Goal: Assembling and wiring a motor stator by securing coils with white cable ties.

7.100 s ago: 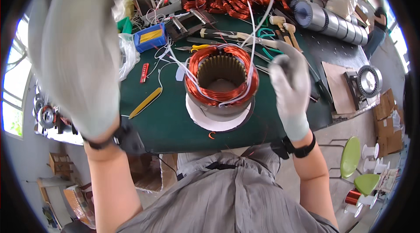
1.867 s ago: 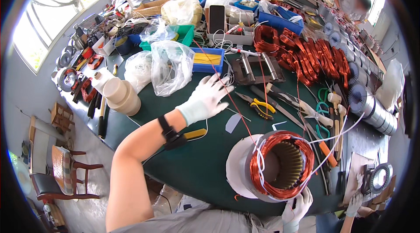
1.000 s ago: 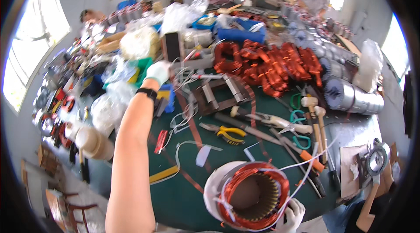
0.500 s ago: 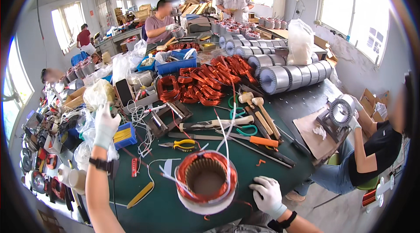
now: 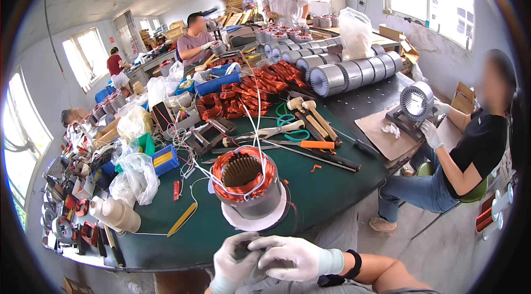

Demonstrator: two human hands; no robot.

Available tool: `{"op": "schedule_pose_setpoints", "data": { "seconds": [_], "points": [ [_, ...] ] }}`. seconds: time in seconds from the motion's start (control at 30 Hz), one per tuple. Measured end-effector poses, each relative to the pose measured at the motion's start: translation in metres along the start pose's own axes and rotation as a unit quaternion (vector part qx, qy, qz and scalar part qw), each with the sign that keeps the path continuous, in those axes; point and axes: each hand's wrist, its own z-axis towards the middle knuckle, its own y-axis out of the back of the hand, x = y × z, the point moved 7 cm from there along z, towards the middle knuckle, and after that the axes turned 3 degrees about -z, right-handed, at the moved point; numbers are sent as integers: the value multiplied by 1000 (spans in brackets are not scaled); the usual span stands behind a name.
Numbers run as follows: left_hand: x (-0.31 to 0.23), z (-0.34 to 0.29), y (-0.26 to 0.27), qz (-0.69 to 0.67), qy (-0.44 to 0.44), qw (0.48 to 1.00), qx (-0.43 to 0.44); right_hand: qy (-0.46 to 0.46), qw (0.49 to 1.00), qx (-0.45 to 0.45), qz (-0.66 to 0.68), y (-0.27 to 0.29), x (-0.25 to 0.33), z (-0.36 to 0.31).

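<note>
My left hand (image 5: 235,263) and right hand (image 5: 301,260), both in pale gloves, meet low in front of the table's near edge. The left's fingers are curled round a small dark gap; whatever they hold is too hidden to name. Bent and somewhat apart, the right's fingers reach over to the left's fingertips. Just beyond them stands a motor stator (image 5: 257,200) with copper windings round its top and long white lead wires (image 5: 258,111) rising from it. Beneath it lies a round white pad (image 5: 235,220).
Hammers (image 5: 316,120), green-handled scissors (image 5: 298,135) and an orange-handled file (image 5: 317,145) lie beyond the stator. A yellow-handled tool (image 5: 182,219) lies left, near plastic bags (image 5: 138,178) and white bottles (image 5: 119,214). Copper coils (image 5: 243,92) are heaped behind. A co-worker (image 5: 475,150) sits right, handling a stator core (image 5: 416,100).
My left hand has come from the cluttered pile at left down to the front edge. My right hand has moved left to meet it. The view has shifted and tilted.
</note>
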Motion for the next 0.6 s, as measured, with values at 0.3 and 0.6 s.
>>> {"op": "schedule_pose_setpoints", "data": {
  "seconds": [0.3,0.6],
  "points": [
    [17,5,-40,-114,56,978,163,-120,980,-117,108,14,-19,-68],
    [34,-15,-46,-1,114,953,279,-231,891,38,389,-39,-50,-88]
  ]
}}
